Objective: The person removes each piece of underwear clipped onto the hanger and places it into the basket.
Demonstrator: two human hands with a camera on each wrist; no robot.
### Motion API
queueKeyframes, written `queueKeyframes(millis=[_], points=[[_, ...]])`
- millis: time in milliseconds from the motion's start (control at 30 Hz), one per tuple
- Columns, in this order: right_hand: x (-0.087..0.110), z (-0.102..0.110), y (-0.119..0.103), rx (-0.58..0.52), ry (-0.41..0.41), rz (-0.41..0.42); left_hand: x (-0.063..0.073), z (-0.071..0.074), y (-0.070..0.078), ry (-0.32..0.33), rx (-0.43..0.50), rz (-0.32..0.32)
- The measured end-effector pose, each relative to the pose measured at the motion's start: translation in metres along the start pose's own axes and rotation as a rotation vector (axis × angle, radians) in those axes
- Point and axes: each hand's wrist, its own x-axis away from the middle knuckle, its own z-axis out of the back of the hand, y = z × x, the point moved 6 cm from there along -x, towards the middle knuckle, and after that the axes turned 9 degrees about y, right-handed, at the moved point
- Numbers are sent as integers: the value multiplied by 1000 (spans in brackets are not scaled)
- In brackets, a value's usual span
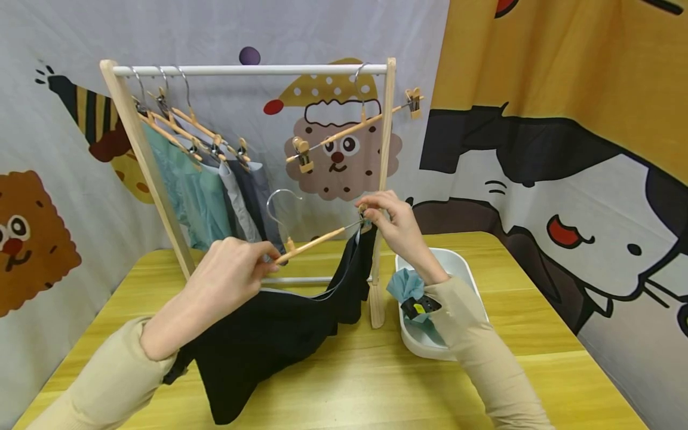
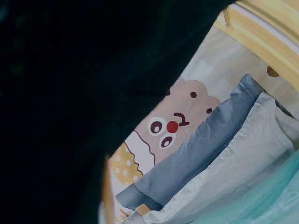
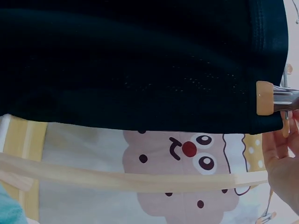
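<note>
My left hand (image 1: 231, 272) pinches the wooden bar of a clip hanger (image 1: 314, 243) near its left end. The hanger's metal hook (image 1: 274, 209) points up. At the other end, my right hand (image 1: 395, 221) grips the hanger's clip between thumb and fingers. In the right wrist view that wooden clip (image 3: 265, 98) sits over the edge of a black garment (image 3: 140, 65), close to its corner. From there the black garment (image 1: 279, 322) sags to the left beneath the hanger, its far part below my left forearm. It covers much of the left wrist view, hiding my left hand there.
A wooden rack with a white rail (image 1: 258, 70) stands behind my hands. Several garments (image 1: 188, 197) hang at its left on clip hangers, and a bare hanger (image 1: 349, 130) hangs at the right. A white basin (image 1: 467, 272) with blue-green cloth (image 1: 405, 285) sits under my right forearm.
</note>
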Motion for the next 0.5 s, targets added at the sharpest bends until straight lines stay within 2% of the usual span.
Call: queueKeyframes(millis=[233, 500], points=[[-1, 5, -4, 56, 26, -28, -1, 4, 4, 76, -82, -86], [-3, 9, -11, 91, 88, -18, -3, 4, 4, 95, -129, -92]])
